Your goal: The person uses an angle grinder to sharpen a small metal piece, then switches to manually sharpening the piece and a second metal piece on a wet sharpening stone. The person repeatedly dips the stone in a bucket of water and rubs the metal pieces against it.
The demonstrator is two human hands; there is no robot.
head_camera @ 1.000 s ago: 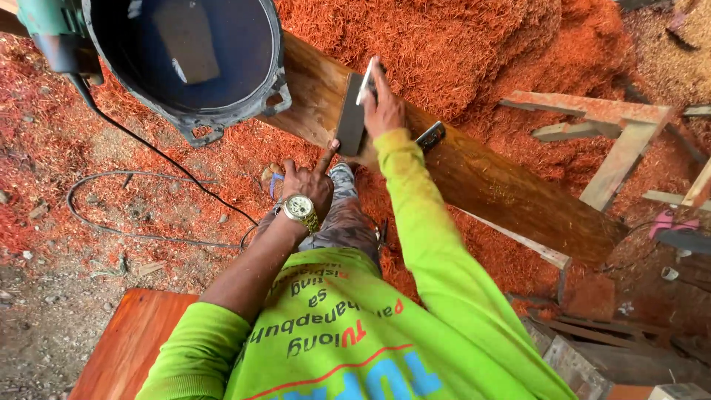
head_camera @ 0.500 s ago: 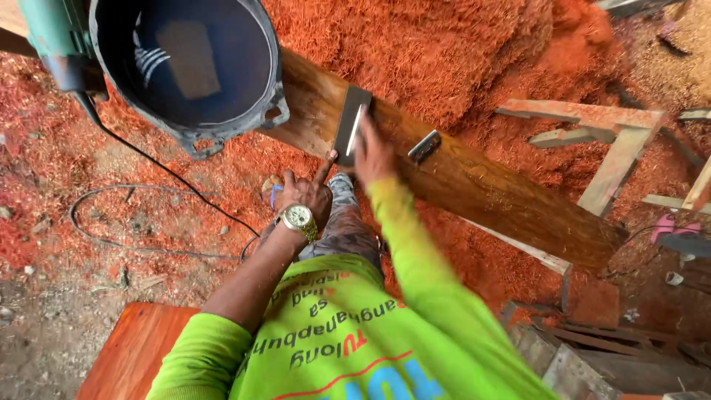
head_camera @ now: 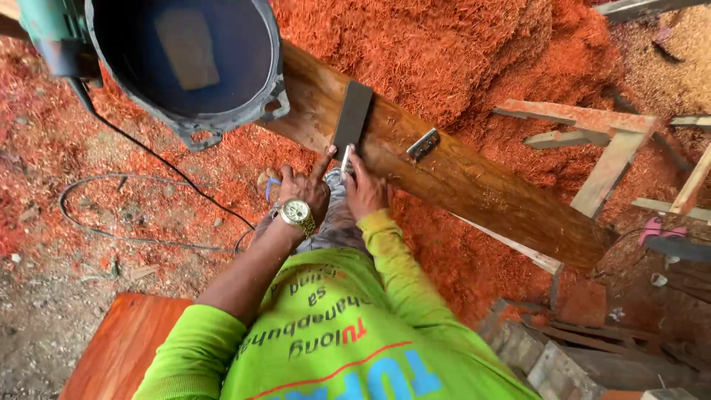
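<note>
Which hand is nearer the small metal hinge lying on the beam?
Right. The right hand sits at the beam's near edge by the dark square blade, just short of the hinge. The left hand is beyond it, farther off.

Just beyond our left hand (head_camera: 305, 190) and right hand (head_camera: 364, 190) the dark flat square (head_camera: 352, 117) lies across the wooden beam (head_camera: 474, 185) and blocks the way forward. Further left of the hands, the blue round housing (head_camera: 189, 67) closes the beam. To the right, a small metal piece (head_camera: 423, 144) interrupts the bare beam top. Below the left hand, the sawdust floor (head_camera: 89, 207) is open except a cable (head_camera: 133, 178).
</note>
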